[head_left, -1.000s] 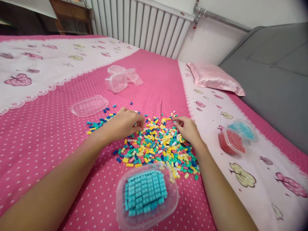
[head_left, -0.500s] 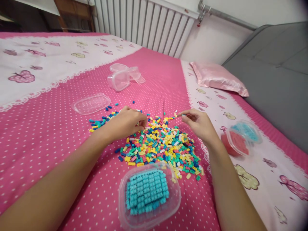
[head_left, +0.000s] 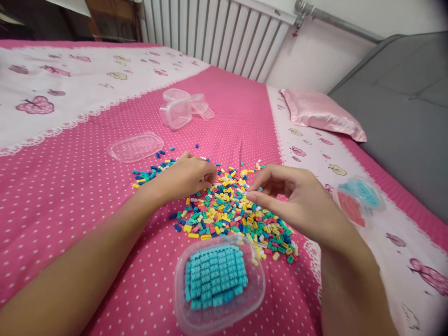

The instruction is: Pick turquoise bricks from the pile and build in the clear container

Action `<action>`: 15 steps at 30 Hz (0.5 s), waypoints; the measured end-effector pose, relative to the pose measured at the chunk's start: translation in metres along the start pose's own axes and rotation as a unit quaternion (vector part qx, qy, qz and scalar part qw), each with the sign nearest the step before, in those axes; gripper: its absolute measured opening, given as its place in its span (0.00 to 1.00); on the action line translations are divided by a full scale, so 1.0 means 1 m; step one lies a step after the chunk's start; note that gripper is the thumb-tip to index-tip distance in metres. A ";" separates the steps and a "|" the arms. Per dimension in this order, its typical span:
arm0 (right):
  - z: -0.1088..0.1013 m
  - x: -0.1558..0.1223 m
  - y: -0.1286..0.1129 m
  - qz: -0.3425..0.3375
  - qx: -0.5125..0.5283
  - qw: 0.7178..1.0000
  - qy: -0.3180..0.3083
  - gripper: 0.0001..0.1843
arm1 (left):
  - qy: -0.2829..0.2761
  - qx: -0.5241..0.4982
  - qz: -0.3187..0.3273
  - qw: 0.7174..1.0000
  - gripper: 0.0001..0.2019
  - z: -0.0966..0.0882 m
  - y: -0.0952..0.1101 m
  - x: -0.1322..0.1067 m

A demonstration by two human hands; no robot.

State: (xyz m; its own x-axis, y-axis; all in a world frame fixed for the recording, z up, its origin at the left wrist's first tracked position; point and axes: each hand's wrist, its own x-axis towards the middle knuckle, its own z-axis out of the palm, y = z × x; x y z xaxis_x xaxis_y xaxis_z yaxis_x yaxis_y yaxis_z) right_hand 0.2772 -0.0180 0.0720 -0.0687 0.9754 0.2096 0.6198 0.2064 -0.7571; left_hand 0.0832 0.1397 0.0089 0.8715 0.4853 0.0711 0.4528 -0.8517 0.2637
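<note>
A loose pile of small toy building bricks (head_left: 224, 210) in yellow, green, blue, red and white lies on the pink bedspread. Over the pile's left part is my left hand (head_left: 191, 175), its fingers curled down; what they hold, if anything, is hidden. My right hand (head_left: 294, 196) hovers above the right side, with thumb and fingers pinched around a small turquoise brick (head_left: 259, 189) that shows only in part. Closest to me, a clear plastic tub (head_left: 254, 298) holds turquoise bricks (head_left: 217, 275) packed in neat rows.
Clear tubs with red bricks (head_left: 352, 210) and blue bricks (head_left: 362, 193) stand at the right. A clear lid (head_left: 136, 147) lies left of the pile, and empty clear containers (head_left: 178, 114) sit farther back. A pink pillow (head_left: 322, 114) rests by the grey headboard (head_left: 399, 88).
My right hand has come nearer and to the left, from the pile's far right edge to above its middle right. My left hand stays almost where it was.
</note>
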 end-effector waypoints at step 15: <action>0.060 -0.027 -0.035 -0.010 -0.192 0.961 -0.198 0.11 | 0.000 0.002 -0.002 1.000 0.04 0.001 0.007 -0.004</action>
State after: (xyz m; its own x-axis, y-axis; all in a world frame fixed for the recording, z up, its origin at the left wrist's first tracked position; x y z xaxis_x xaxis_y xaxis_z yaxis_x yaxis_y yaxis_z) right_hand 0.2102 -0.0473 0.0558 -0.3286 0.9405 -0.0866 0.8530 0.2562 -0.4546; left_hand 0.0833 0.1316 0.0100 0.8696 0.4887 0.0700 0.4569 -0.8504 0.2608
